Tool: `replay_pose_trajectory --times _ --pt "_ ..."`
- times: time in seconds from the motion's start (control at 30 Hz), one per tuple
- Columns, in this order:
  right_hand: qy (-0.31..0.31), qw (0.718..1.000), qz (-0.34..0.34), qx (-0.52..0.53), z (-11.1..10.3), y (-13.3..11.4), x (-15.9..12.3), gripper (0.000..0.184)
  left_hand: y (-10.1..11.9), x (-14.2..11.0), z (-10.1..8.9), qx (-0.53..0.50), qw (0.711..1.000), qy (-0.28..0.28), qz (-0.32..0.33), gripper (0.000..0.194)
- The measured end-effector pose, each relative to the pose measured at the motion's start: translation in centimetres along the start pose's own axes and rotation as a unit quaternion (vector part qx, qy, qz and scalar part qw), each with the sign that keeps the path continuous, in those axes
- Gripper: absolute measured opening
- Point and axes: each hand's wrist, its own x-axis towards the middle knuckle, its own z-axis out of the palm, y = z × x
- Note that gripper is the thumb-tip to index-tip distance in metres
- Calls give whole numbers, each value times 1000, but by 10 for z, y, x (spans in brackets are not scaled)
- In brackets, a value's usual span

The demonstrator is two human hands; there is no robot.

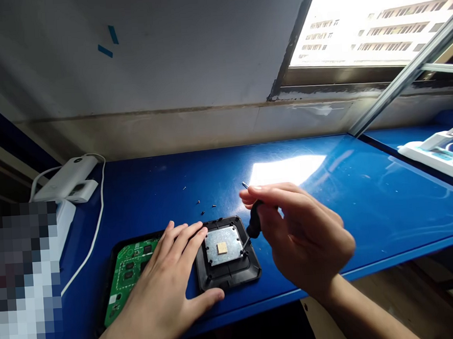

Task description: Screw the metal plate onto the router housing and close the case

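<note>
My right hand is closed around the dark handle of a screwdriver. Its thin shaft slants down to the right edge of a metal plate, which carries a small tan pad. That plate sits inside a square black plastic cover. Fingers spread, my left hand rests at the cover's left side and hides part of a green circuit board in a black housing. By my right fingertips shows a short metal piece; whether it is held, I cannot tell.
Several tiny screws lie on the blue table behind the cover. White adapters with a cable stand at the left, beside a pixelated area. A power strip lies far right, past a metal post.
</note>
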Motion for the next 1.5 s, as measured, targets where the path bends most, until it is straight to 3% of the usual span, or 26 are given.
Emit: replay_pose_trajectory --times 0.13,0.27,0.37,0.47,0.6,0.7,0.83,0.97,1.13,1.2,1.4,1.5 --pt "-11 998 8 59 -1 0 -6 34 0 0 0 2 1000 -8 -1 87" --pt "16 1000 2 0 -1 -3 -2 18 1 -1 -2 0 1000 -12 -2 88" --pt "26 999 15 -21 1 -4 -1 28 0 -1 -2 -1 1000 -13 -4 87" --pt "-1 1000 6 12 2 -3 -4 37 -2 -1 0 -3 1000 -13 -4 89" --pt "-23 998 -22 46 2 -3 -7 34 -3 0 2 -7 1000 -7 -1 90" --pt "-5 999 -37 27 2 -4 -4 26 -1 1 1 -14 1000 -16 -5 91" --pt "11 999 -34 -17 2 -5 -3 34 1 0 -2 -19 999 -25 -13 91" --pt "-26 999 -17 39 0 -4 -8 40 0 -1 -1 -25 1000 -10 -5 91" --pt "-16 999 -48 14 -3 -4 -4 17 -1 1 0 -26 1000 -4 0 89" --pt "-4 998 -62 -16 -2 -5 -2 20 0 1 -1 -29 999 -13 -3 90" --pt "-8 1000 13 21 2 -4 -9 35 3 2 -4 -32 999 -27 -7 91" --pt "-27 998 11 51 1 0 -10 27 4 2 -6 -36 999 -34 -10 93"
